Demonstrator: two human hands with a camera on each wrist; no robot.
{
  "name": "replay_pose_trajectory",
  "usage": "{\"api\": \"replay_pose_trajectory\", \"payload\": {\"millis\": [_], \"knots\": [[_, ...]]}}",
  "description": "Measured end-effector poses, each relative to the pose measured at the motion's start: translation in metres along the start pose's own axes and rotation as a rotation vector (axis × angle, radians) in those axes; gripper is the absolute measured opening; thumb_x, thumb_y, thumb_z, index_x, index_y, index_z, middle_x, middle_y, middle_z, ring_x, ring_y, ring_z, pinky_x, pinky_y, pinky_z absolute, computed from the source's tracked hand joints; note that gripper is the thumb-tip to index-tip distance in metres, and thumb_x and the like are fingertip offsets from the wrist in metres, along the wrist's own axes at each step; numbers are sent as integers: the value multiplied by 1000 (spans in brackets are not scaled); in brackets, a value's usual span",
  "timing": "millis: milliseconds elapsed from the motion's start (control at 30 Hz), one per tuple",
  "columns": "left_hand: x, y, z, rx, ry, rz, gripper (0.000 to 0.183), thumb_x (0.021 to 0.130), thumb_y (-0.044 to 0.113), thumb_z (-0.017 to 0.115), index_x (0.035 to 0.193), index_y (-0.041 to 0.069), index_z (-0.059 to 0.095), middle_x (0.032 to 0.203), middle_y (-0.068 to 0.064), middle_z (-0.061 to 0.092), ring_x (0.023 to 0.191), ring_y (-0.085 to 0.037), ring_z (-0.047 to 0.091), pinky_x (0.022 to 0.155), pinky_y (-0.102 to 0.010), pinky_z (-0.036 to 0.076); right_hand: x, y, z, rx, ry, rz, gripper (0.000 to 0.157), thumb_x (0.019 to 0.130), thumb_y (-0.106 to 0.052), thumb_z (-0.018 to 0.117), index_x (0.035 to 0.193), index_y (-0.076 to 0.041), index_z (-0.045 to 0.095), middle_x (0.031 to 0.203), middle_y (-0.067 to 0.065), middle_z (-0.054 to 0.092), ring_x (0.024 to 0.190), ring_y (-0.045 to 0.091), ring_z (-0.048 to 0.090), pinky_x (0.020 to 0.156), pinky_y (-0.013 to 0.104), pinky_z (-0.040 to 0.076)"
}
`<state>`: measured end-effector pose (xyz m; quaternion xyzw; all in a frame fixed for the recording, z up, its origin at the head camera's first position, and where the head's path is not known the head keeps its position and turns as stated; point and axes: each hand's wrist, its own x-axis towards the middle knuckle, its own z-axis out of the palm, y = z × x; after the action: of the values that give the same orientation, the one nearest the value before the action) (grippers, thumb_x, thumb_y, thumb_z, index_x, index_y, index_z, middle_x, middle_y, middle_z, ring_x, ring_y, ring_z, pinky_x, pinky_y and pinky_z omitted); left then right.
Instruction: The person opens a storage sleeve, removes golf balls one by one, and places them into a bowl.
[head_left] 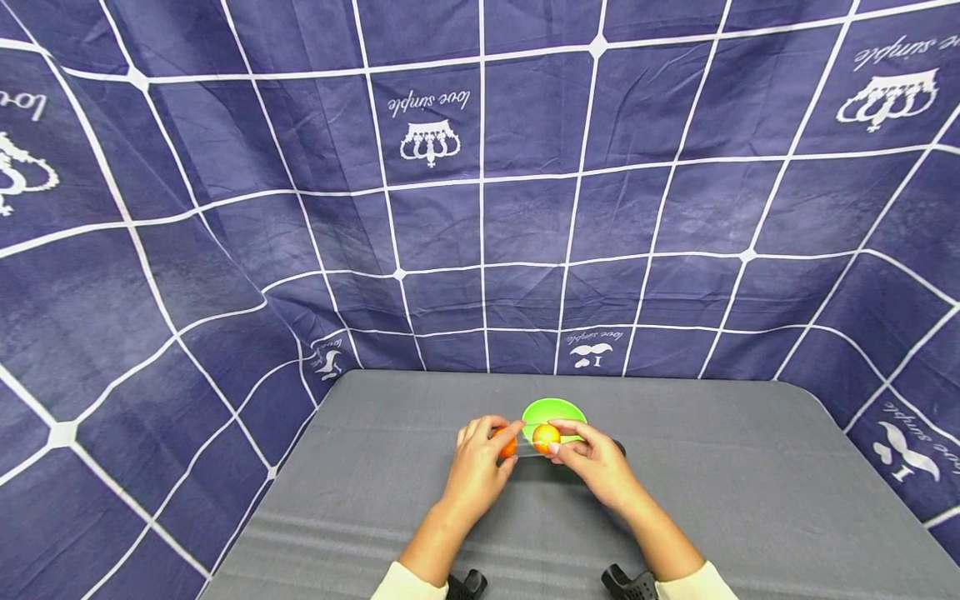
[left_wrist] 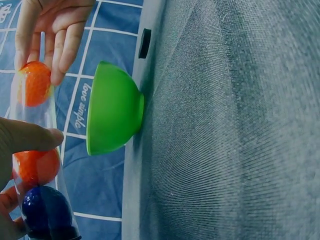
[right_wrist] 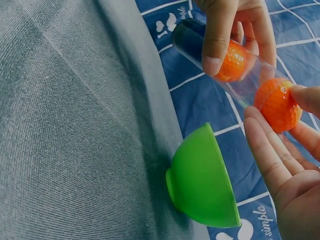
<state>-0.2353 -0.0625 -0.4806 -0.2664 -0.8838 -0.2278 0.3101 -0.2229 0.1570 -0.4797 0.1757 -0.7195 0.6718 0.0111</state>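
Note:
My left hand [head_left: 477, 463] grips a clear tube [left_wrist: 33, 113] around its middle, thumb on one side and fingers on the other. Inside the tube, a glossy dark blue ball [left_wrist: 46, 207] sits at the far-left end, with an orange ball [right_wrist: 232, 61] beside it under my left fingers. Between thumb and fingers my right hand [head_left: 600, 468] pinches another orange ball [right_wrist: 278, 105] with a dimpled surface, at the tube's right end. That ball appears at least partly within the tube's mouth. Just behind the tube stands a green bowl [head_left: 551, 410]; its inside is partly hidden by my right hand.
A small black object [left_wrist: 145, 44] lies on the grey cloth-covered table [head_left: 360, 483], right of the bowl. Blue cloth with white lines [head_left: 525, 217] hangs behind the table and at both sides.

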Motion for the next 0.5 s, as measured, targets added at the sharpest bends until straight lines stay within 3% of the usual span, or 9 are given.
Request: {"api": "replay_pose_trajectory", "payload": {"millis": [267,500], "knots": [[-2,0,3,-36,13,-51,59,69,10,92,123,23,72,109,-1,65,102,-23,61,93,-42,45,3,-4,-1,-58,43,44,44,95,-9,68,136,5,56,115,30,67,90,16,74,84,25,59],[-2,-3,5,-71,27,-112,60,69,11,91,124,25,71,110,-3,65,104,-23,61,92,-42,45,7,-7,-5,-70,82,44,42,94,-6,68,133,5,58,116,27,67,90,13,73,83,33,61]]}}
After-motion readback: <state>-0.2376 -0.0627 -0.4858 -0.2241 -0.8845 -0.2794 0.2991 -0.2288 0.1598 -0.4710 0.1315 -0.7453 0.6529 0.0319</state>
